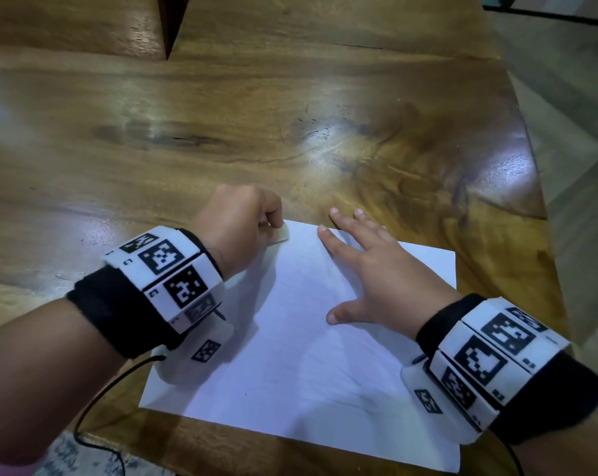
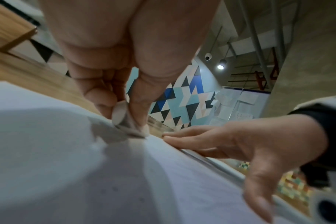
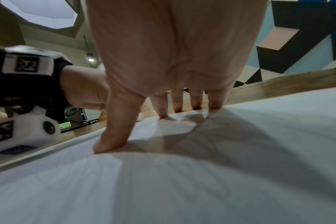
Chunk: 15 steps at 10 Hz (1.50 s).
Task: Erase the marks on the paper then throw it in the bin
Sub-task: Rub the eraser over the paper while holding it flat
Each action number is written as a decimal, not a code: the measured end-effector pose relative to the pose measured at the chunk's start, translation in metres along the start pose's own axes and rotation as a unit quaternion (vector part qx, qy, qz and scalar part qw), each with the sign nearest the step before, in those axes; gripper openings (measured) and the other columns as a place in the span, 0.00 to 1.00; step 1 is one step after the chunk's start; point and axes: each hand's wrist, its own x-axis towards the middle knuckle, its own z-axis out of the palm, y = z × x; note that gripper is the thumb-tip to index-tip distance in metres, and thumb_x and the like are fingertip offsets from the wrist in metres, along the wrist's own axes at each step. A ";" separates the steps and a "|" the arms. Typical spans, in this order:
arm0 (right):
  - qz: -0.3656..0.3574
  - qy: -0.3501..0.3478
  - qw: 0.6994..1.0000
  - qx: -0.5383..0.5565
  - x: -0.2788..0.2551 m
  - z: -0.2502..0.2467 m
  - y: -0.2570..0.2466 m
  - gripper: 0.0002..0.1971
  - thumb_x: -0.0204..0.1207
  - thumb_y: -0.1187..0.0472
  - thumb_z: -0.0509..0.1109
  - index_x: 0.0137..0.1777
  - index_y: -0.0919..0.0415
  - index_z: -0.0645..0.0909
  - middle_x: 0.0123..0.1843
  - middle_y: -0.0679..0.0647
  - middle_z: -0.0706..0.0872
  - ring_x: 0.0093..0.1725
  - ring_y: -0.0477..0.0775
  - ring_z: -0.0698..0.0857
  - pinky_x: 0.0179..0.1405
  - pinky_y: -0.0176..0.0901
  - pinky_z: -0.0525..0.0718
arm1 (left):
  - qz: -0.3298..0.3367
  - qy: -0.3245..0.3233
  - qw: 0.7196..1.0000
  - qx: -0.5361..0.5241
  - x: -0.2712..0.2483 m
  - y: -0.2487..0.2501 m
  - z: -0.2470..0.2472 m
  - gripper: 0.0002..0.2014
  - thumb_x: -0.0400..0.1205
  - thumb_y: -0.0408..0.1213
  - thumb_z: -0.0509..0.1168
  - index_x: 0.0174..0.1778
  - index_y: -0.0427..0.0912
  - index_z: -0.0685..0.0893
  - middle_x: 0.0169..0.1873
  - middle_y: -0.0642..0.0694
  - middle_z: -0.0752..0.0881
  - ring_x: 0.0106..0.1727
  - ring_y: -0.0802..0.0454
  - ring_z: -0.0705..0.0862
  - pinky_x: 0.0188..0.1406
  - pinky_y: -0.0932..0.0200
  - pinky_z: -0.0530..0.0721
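Observation:
A white sheet of paper (image 1: 301, 341) lies on the wooden table (image 1: 222, 125) near its front edge. Faint grey marks show on its lower right part. My left hand (image 1: 242, 225) pinches a small pale eraser (image 1: 279, 234) and holds it against the paper's far left corner; the left wrist view shows the eraser (image 2: 119, 115) between thumb and fingers, touching the paper (image 2: 86, 174). My right hand (image 1: 366, 266) lies flat with spread fingers on the far part of the sheet, pressing it down. In the right wrist view its fingertips (image 3: 113, 144) rest on the paper (image 3: 182, 181). No bin is visible.
The table's right edge (image 1: 538, 187) drops off to a grey floor. A dark triangular gap (image 1: 170, 25) cuts into the table at the far left. A black cable (image 1: 95, 407) hangs from my left wrist band over the front edge.

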 end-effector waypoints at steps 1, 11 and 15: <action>0.001 0.000 1.000 0.000 0.001 0.001 0.001 0.55 0.64 0.40 0.75 0.82 0.45 0.40 0.83 0.43 0.31 0.81 0.49 0.30 0.80 0.44 0.35 | 0.026 -0.051 0.998 0.004 -0.013 0.005 0.005 0.04 0.71 0.36 0.72 0.37 0.40 0.87 0.30 0.46 0.83 0.35 0.51 0.77 0.28 0.67 0.71; 0.002 0.009 1.000 0.002 0.002 0.002 0.001 0.56 0.63 0.41 0.77 0.83 0.46 0.42 0.84 0.44 0.33 0.82 0.49 0.32 0.80 0.45 0.36 | 0.102 -0.143 0.983 0.050 -0.004 0.024 0.007 0.04 0.72 0.31 0.66 0.39 0.41 0.86 0.28 0.53 0.79 0.36 0.52 0.77 0.31 0.68 0.71; 0.005 0.011 1.000 0.008 0.002 0.002 0.001 0.56 0.62 0.41 0.77 0.82 0.46 0.43 0.84 0.43 0.34 0.82 0.49 0.32 0.80 0.45 0.36 | 0.157 -0.181 0.967 0.083 -0.008 0.021 0.010 0.04 0.72 0.37 0.70 0.40 0.43 0.87 0.30 0.53 0.80 0.35 0.55 0.77 0.27 0.66 0.66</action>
